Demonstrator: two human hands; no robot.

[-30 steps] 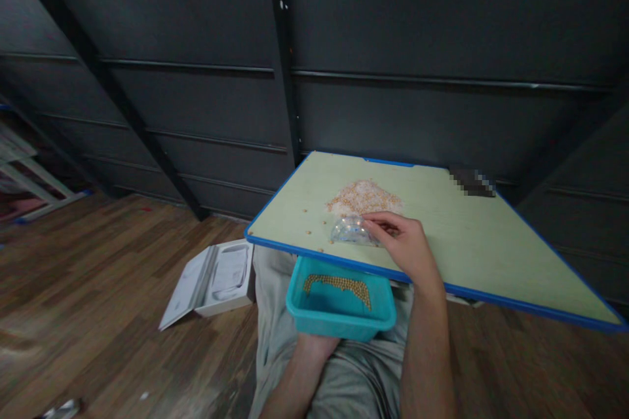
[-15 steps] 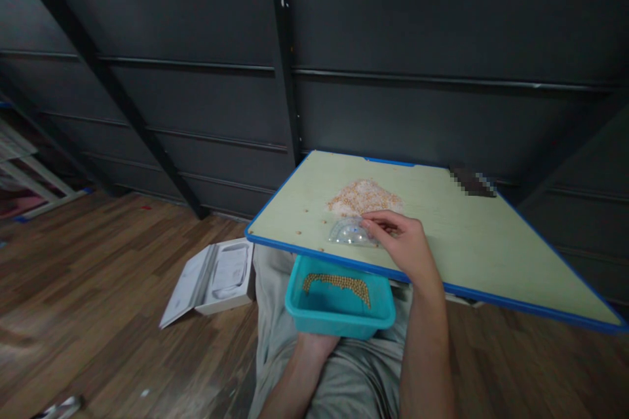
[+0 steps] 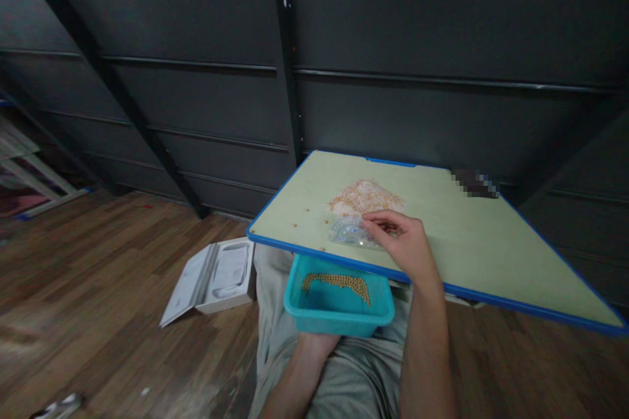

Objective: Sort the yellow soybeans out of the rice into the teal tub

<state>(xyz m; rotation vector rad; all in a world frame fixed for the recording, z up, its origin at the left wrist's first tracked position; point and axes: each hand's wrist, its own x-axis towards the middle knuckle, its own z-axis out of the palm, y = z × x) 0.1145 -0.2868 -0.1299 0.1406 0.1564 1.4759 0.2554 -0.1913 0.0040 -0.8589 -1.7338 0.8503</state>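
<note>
Pinched between the thumb and fingers of my right hand (image 3: 399, 236) is a clear protractor (image 3: 350, 232), low over the table top or touching it; I cannot tell which. Just beyond it lies a loose pile of mixed white and orange-yellow grains (image 3: 366, 196). A few round beans (image 3: 295, 225) are scattered left of the protractor. Below the table's front edge, my left hand (image 3: 318, 343) holds up a teal plastic tub (image 3: 334, 324) from underneath, its fingers hidden by the tub. Inside the tub, tan round beans (image 3: 339, 281) lie mostly along the far side.
The pale table top (image 3: 491, 249) has a blue rim and its front edge overhangs the tub. A dark, pixelated object (image 3: 474, 183) lies at the back right. An open white box (image 3: 228, 275) rests on the wooden floor at left. A dark panelled wall (image 3: 442, 19) stands behind.
The protractor has shifted and tilted slightly in my right hand. One stray bean on the left has moved a little away from me. The tub has stayed nearly still.
</note>
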